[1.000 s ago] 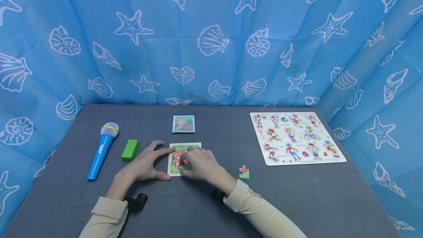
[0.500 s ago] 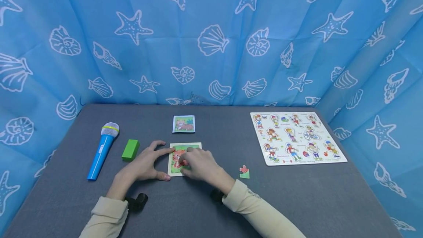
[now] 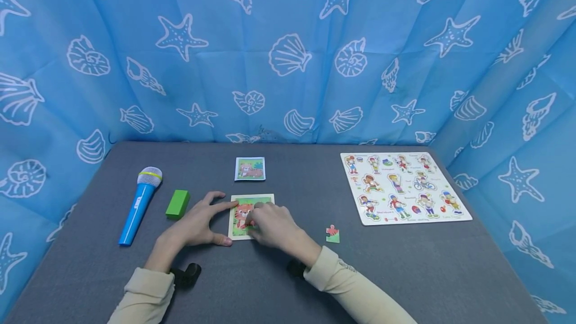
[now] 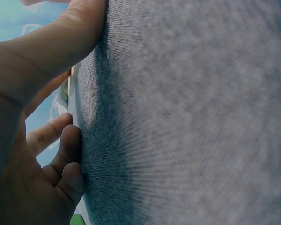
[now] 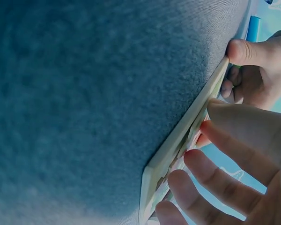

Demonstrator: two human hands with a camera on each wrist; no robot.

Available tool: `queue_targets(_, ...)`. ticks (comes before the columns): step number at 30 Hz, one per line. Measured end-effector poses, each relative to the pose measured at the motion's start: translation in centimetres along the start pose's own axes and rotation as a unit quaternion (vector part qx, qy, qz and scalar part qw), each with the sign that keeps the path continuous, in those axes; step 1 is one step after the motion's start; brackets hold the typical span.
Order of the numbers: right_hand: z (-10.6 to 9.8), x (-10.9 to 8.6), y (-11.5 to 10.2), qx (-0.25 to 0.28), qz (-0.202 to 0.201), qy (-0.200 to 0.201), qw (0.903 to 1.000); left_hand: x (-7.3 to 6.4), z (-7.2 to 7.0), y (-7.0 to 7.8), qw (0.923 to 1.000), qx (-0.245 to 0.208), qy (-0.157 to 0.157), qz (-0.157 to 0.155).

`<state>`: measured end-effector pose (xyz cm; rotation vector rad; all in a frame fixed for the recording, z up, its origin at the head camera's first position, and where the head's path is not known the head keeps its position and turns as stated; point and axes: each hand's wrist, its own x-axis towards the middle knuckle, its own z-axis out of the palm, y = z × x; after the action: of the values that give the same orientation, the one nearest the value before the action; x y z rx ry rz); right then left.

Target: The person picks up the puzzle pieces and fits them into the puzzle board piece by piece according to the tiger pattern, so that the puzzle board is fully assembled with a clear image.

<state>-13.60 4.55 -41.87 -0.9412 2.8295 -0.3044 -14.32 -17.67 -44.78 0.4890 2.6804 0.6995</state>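
Observation:
A small wooden jigsaw puzzle (image 3: 240,232) with a pale frame and a red cartoon animal lies in front of me. My left hand (image 3: 198,224) is spread at its left side, the index fingertip at the upper left and the thumb at the lower left corner. From the right, my right hand (image 3: 274,224) covers much of the picture, its fingertips on the puzzle's surface. In the right wrist view the fingers (image 5: 225,185) are only slightly bent and no piece shows between them. A loose red-and-green puzzle piece (image 3: 333,234) lies to the right.
A small picture card (image 3: 250,169) lies behind the puzzle. To the left are a green block (image 3: 177,204) and a blue toy microphone (image 3: 140,206). A white board with cartoon sports figures (image 3: 405,189) lies at the right. A blue shell-patterned curtain (image 3: 288,54) surrounds the grey table.
My right fingertips have shifted slightly over the puzzle, and a little more of the red animal shows. My left hand and the other things have stayed put.

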Motion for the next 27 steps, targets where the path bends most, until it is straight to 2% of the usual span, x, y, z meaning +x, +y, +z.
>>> queue_targets(27,0.13,0.07,-0.36,0.012,0.016,-0.027,0.9995,0.08,0.06,-0.26,1.0,-0.007,0.001,0.003)
